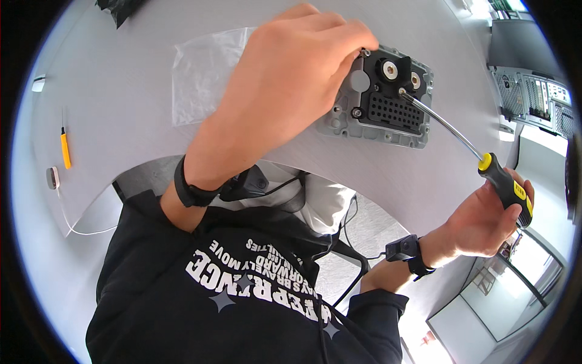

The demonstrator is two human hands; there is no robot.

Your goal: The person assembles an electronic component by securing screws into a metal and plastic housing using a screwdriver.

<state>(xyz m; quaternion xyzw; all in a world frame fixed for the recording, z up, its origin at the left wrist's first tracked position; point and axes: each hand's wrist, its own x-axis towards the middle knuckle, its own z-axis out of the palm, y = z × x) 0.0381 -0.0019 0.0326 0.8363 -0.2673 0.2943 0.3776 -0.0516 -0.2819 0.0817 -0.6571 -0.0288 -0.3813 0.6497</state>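
Note:
A grey cast-metal housing (339,124) lies on the table with a black multi-hole connector block (405,121) on its top. The block carries two large round metal-ringed terminals (390,70) and small screws at its corners. In my right hand (482,224) is a black-and-yellow screwdriver (448,126), fingers wrapped round its handle. Its shaft slants up and left, and the tip meets a small screw between the terminals and the holes. My left hand (303,60) bends over the block's far left corner, fingertips pressed together beside a corner screw (365,53); what they pinch is hidden.
A clear plastic bag (203,79) lies left of the housing, partly behind my left forearm. At the far left are a thin yellow-handled screwdriver (65,148) and a small device with a white cable (53,178). Black plastic (121,9) lies at the far edge.

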